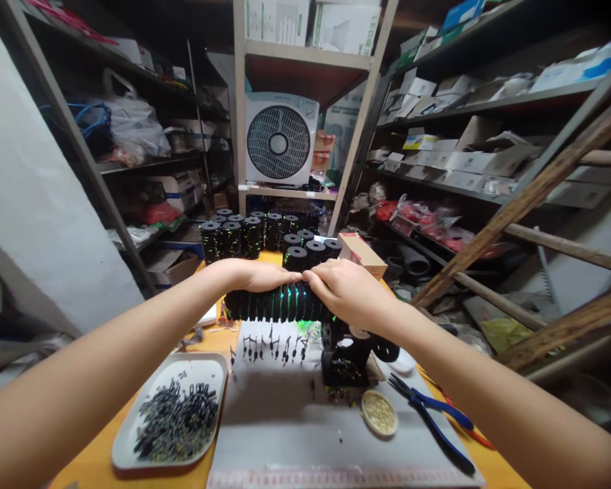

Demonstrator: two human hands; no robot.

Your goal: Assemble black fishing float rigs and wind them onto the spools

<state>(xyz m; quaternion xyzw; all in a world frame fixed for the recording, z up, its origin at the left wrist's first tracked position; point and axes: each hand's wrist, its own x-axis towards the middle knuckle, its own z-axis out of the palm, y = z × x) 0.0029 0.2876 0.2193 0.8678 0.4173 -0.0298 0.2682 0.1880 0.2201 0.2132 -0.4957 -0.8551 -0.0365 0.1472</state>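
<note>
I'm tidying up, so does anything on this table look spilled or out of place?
Yes: a tiny reddish bit lies loose on the white mat, outside the round dish, perhaps dropped.

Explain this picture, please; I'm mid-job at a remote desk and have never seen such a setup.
There's no machine arm here: the bare left hand and right hand belong to whoever wears the head camera, which looks forward and down. Both lie across the top of a ridged black roll; whether they grip its far side is hidden. Below, on a pale sheet, are blue-handled pliers and a round dish of small pale pieces. To the left, a white tray holds dark little parts. Black spools stand behind.
</note>
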